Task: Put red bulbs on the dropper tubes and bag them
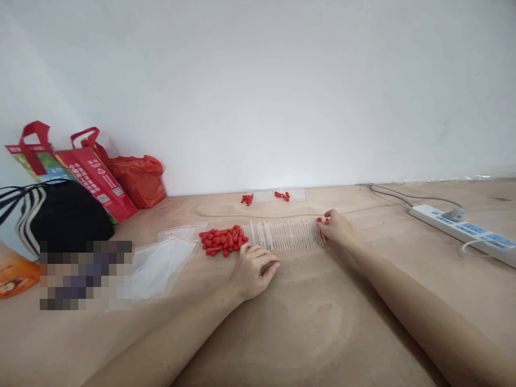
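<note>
A row of clear plastic tubes lies across the wooden table. A pile of small red caps sits at the row's left end. My left hand rests on the table in front of the pile, fingers curled, touching the row's left end. My right hand is at the row's right end, fingertips pinched on a red cap there.
Clear zip bags lie left of the pile. More red caps and a small bag sit near the wall. Red bags, a black striped bag stand far left. A white power strip lies at right.
</note>
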A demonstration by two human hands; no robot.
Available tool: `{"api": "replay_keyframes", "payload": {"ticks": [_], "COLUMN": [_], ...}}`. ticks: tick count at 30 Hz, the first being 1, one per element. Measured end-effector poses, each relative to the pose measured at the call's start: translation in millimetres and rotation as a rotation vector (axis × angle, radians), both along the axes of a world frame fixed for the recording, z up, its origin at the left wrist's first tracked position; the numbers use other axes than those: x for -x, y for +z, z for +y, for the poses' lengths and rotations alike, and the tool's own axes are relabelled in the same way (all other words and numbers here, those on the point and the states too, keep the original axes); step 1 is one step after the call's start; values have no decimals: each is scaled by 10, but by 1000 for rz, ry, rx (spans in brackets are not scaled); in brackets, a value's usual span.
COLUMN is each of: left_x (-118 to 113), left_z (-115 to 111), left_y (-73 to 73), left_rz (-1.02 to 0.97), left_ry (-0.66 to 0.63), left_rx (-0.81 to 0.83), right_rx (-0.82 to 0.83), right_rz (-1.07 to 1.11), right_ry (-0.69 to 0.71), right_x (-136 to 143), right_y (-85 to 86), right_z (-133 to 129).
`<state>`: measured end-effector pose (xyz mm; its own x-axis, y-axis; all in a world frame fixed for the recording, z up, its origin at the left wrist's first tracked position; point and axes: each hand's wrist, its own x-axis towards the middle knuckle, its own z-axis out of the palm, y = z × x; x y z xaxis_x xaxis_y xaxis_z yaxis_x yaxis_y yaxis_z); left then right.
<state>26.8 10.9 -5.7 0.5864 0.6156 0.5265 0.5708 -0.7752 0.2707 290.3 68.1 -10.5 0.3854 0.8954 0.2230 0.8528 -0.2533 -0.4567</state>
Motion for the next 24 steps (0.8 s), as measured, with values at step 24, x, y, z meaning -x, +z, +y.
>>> {"api": "replay_keyframes", "payload": {"ticks": [24], "left_x": [-109], "left_z": [406], "left_y": [158], "left_rz": [154], "left_ry": [512], "left_rx": [37], "right_rx": [-170], "right_rz": [-196], "right_ry": [611], "right_x": [-425], "right_y": [-66], "right_z": [-279]}}
